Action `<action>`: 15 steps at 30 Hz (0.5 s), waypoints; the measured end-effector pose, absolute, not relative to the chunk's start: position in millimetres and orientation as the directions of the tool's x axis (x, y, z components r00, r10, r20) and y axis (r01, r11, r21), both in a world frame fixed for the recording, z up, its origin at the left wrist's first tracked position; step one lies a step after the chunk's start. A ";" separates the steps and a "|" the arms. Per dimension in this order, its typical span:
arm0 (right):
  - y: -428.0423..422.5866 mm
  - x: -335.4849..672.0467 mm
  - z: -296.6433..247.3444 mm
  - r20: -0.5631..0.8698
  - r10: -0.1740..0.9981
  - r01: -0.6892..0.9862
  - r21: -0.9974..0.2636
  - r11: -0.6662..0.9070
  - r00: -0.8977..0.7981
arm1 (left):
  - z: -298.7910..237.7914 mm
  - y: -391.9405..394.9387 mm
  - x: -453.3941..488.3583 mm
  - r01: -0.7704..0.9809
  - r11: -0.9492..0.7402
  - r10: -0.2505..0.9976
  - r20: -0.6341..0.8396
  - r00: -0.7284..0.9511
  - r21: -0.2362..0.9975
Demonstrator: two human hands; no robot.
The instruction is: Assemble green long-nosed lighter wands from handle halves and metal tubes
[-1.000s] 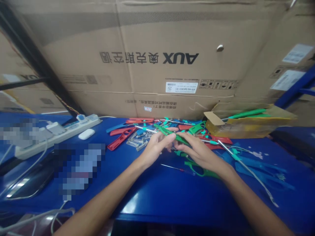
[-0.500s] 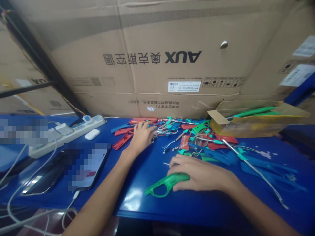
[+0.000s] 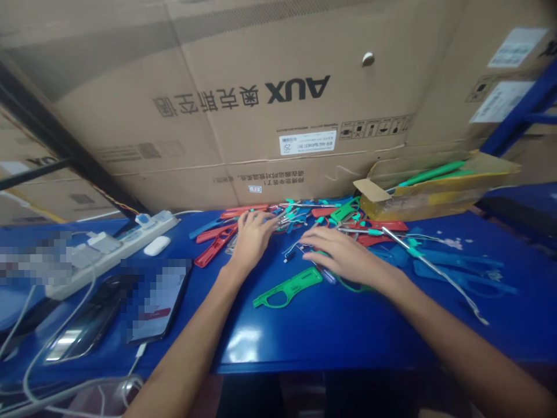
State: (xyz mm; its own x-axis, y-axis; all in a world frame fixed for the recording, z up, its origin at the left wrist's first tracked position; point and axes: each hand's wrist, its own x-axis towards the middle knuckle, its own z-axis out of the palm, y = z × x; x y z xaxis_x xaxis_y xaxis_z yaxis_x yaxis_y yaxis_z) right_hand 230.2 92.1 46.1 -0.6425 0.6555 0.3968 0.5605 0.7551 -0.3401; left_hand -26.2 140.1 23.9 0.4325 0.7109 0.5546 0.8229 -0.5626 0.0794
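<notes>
My left hand lies palm down on a heap of small clear, red and blue plastic parts at the back of the blue table; its fingers curl over pieces I cannot name. My right hand rests palm down, fingers stretched out over thin wires and teal-tipped pieces. A green plastic handle lies free on the table, just in front of my right hand. Red handle halves lie left of my left hand.
Large cardboard boxes form a wall behind the table. A small open carton with green parts stands at the back right. A power strip, a white earbud case and phones with cables lie at the left. Blue handle pieces lie at the right.
Both hands held a green piece together. The right hand laid the green handle on the table near the front and moved back to the heap; the left hand reached into the heap.
</notes>
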 end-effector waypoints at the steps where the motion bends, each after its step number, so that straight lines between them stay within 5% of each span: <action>1: 94.7 232.3 46.4 0.430 0.680 0.594 -0.335 0.731 -0.594 | 26.8 138.6 -26.0 0.810 -0.581 0.695 0.568 0.442 0.081; 8: 105.7 243.6 45.3 0.489 0.807 0.652 -0.500 0.571 -0.332 | 44.3 125.8 -22.0 0.684 -0.720 0.544 0.708 0.451 0.117; 15: 94.9 242.2 62.6 0.248 0.903 0.317 -0.876 0.364 -0.352 | 49.0 126.3 -23.8 0.623 -0.773 0.513 0.699 0.498 0.124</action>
State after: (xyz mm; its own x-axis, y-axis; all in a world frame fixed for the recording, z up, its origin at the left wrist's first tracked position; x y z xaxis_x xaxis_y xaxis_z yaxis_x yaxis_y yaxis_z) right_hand 242.2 94.9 62.6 -0.3516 0.9027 0.2480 0.3167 0.3639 -0.8759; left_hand -23.8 126.3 49.0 0.4979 0.5131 0.6992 0.6226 -0.7727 0.1237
